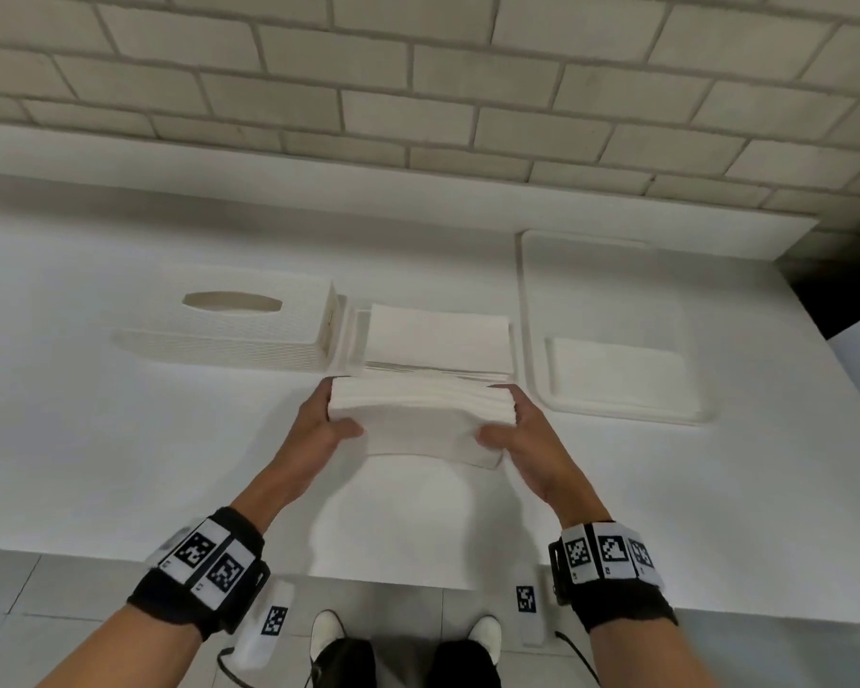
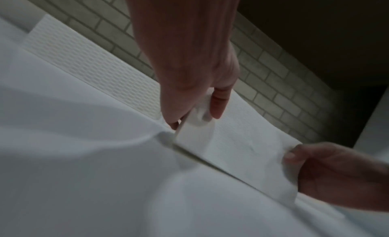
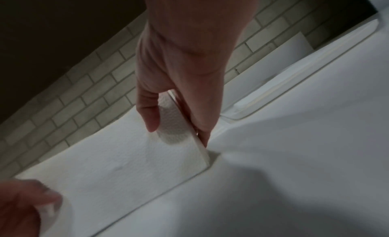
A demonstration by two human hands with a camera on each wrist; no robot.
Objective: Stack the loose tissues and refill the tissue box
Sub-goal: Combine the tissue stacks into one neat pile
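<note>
Your left hand [image 1: 321, 429] and right hand [image 1: 527, 439] each pinch an end of the tissue stack [image 1: 418, 422], thumbs on top, near the counter's [image 1: 120, 439] front. Just beyond it lies a second tissue pile [image 1: 438, 340] on the box base [image 1: 351, 335]. The tissue box cover [image 1: 229, 325] sits left of it, a white tray [image 1: 616, 315] right.

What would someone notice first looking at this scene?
Two hands, left hand and right hand, grip the ends of a thick tissue stack at the middle of the white counter. Behind it lies a second tissue pile, with the tissue box cover to its left and a white tray to its right.
</note>
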